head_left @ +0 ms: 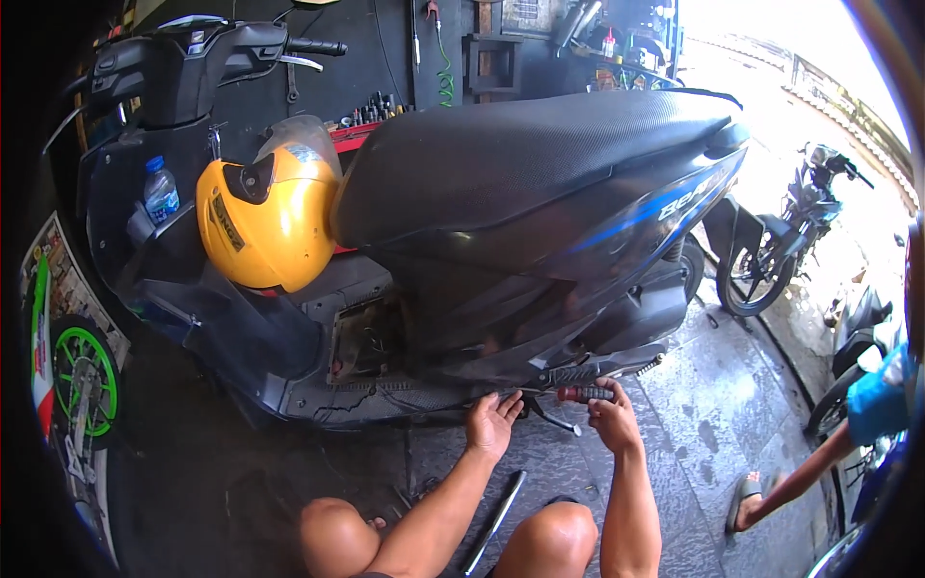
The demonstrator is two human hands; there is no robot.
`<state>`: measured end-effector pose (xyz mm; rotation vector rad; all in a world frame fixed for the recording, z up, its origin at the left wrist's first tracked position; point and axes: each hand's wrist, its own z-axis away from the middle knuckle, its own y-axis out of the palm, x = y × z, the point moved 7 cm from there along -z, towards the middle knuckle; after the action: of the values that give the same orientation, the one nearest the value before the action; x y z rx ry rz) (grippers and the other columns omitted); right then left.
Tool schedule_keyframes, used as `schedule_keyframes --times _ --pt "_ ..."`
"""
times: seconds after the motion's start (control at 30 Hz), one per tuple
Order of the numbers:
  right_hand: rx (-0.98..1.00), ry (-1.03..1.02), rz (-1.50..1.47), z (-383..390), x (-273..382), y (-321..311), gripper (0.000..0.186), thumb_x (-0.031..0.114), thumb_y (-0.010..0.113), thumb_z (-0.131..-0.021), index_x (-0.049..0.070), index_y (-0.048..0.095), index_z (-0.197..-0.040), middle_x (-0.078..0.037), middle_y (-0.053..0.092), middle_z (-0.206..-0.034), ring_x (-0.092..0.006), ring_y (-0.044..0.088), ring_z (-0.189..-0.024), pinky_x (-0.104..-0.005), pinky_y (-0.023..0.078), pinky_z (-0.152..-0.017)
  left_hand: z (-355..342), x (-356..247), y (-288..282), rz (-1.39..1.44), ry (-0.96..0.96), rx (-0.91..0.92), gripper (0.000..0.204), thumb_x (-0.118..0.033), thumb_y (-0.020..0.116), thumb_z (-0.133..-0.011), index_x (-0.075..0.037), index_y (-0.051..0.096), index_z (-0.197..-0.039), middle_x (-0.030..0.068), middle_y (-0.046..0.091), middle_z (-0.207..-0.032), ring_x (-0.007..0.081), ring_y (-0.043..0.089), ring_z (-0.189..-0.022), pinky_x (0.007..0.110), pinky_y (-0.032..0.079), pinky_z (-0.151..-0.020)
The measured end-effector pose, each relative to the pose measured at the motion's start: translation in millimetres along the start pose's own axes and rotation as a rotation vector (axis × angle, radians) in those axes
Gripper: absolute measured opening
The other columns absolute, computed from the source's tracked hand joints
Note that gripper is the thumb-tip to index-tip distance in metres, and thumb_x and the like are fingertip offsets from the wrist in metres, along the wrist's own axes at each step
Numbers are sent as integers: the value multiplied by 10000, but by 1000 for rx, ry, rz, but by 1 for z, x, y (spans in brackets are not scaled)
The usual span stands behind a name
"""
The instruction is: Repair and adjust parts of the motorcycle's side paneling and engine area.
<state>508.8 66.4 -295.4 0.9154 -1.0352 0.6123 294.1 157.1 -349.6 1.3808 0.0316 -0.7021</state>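
Observation:
A black scooter (482,173) fills the middle, with a yellow helmet (270,222) resting at the front of its seat and the floorboard opening (366,337) uncovered. My right hand (614,419) grips a screwdriver (583,394) with a red and dark handle, its shaft pointing left at the lower edge of the side panel. My left hand (491,424) is palm up, fingers apart and slightly bent, fingertips at that edge. The side stand (554,417) hangs just beside it. A long metal bar (493,520) lies on the floor between my knees.
A motorcycle (79,376) with green wheels is at the left. More parked motorcycles (752,279) are at the right, beside another person's leg (800,482) in a sandal. A water bottle (162,193) sits in the scooter's front pocket. Tools (366,113) line the back wall.

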Motion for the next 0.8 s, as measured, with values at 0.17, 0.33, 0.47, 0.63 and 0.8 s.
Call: schedule_keyframes --times 0.17,0.33,0.47,0.63,0.8 --pt "14 48 371 2 -1 -3 259 259 513 -973 35 548 -1097 -32 542 -753 -95 461 -539 -230 355 -448 -2 3 2 68 10 -16 271 -201 592 -826 -45 601 -1047 98 621 -1105 268 576 -1115 420 450 -1010" --pt "57 5 198 3 -2 3 300 329 475 -994 53 567 -1067 -65 571 -809 -104 459 -541 -240 372 -464 -3 7 0 122 20 -25 281 -196 602 -811 -40 603 -1044 99 619 -1106 266 551 -1132 426 432 -1027" --pt "-4 128 105 3 -16 -2 288 328 486 -977 63 567 -1056 -63 543 -814 -117 449 -540 -265 382 -472 -10 17 -8 171 2 -32 281 -155 566 -825 -20 609 -1068 115 617 -1137 281 549 -1145 441 425 -1035" --pt "78 114 91 -7 -28 -13 258 271 570 -932 73 573 -1098 -35 557 -793 -109 481 -585 -255 392 -499 -23 33 -13 150 -49 47 247 -89 446 -929 65 584 -1065 185 631 -1109 289 573 -1127 417 469 -995" --pt "110 247 102 -26 -48 -21 326 295 411 -1034 52 531 -1216 -93 692 -1087 -153 575 -738 -287 453 -676 -26 38 -18 369 -100 -84 293 -116 457 -919 30 508 -1168 164 560 -1251 253 522 -1207 419 443 -997"
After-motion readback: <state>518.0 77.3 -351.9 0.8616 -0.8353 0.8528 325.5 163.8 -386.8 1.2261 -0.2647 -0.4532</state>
